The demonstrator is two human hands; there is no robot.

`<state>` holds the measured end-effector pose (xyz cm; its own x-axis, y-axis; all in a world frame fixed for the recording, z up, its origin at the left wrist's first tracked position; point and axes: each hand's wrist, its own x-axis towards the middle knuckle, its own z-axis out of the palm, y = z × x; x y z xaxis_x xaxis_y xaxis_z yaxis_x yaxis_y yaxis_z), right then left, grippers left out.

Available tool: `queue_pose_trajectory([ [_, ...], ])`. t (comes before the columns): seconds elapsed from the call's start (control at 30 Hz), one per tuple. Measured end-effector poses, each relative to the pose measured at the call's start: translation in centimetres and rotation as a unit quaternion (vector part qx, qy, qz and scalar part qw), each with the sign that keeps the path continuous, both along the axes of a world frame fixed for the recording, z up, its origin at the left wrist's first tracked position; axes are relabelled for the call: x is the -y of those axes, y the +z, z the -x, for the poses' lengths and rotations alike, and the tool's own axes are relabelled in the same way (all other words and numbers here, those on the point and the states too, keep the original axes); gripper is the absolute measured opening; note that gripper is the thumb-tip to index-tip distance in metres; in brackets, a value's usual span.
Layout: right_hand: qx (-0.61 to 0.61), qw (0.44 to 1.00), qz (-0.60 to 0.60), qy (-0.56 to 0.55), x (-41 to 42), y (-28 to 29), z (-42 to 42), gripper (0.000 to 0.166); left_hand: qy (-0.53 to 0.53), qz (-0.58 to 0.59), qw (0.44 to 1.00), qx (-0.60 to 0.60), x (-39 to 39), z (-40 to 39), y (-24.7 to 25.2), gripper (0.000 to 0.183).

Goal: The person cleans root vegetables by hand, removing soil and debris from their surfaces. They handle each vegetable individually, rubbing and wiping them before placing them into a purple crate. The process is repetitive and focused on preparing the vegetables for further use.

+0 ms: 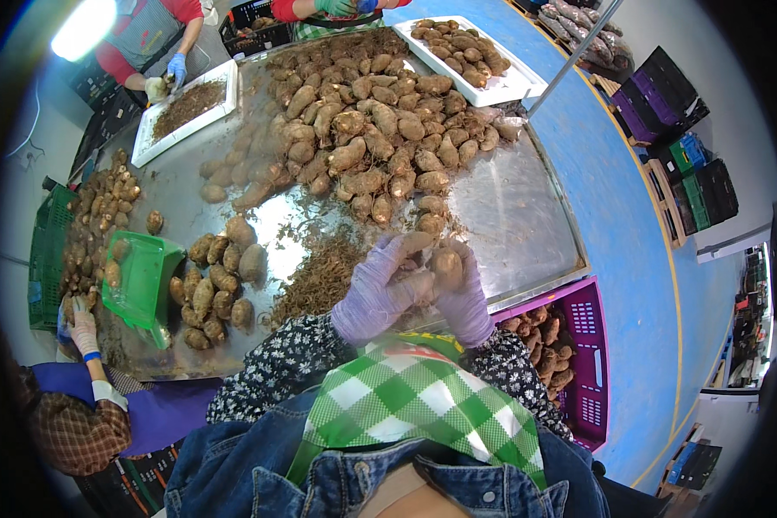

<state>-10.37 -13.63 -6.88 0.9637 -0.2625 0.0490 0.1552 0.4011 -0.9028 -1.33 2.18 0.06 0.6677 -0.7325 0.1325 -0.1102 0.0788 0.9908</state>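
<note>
Both of my hands wear pale purple knit gloves and meet near the front edge of the metal table. A brown taro corm (pixel 447 269) is held between them. My right hand (pixel 467 294) wraps around its right side. The fingers of my left hand (pixel 388 285) are curled at its left side, slightly blurred; whether they pinch loose root fibres cannot be made out. Just left of my hands lies a heap of stripped root fibres (pixel 317 275). Beyond my fingertips a large pile of hairy taro corms (pixel 369 136) covers the table's middle.
A group of cleaner corms (pixel 213 291) and a green plastic bin (pixel 139 278) are to my left. White trays (pixel 233 84) (pixel 485 97) sit at the far side. A purple crate (pixel 586 362) of corms stands at my right. Co-workers' gloved hands (pixel 84 327) (pixel 176 68) are left and far left.
</note>
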Motion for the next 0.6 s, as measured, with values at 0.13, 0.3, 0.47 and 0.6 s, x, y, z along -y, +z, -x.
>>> queue_pose_trajectory([
  [0.13,-0.015,0.994,-0.103,0.027,-1.1,-1.1,-0.8,0.082,0.033,-0.115,0.988,0.097,0.4,0.4,-0.8,0.064],
  [0.3,-0.054,0.98,-0.173,0.079,-0.9,0.2,-0.4,0.075,-0.058,0.074,0.956,-0.278,0.6,0.5,-3.1,0.079],
  [0.47,-0.116,0.99,0.037,0.077,-0.4,2.2,-1.3,0.077,0.011,-0.002,0.992,-0.128,0.3,0.8,-3.8,0.074],
  [0.6,-0.071,0.991,0.092,0.065,-0.4,2.5,-1.0,0.082,0.051,-0.221,0.961,0.161,0.2,0.1,-1.3,0.063],
])
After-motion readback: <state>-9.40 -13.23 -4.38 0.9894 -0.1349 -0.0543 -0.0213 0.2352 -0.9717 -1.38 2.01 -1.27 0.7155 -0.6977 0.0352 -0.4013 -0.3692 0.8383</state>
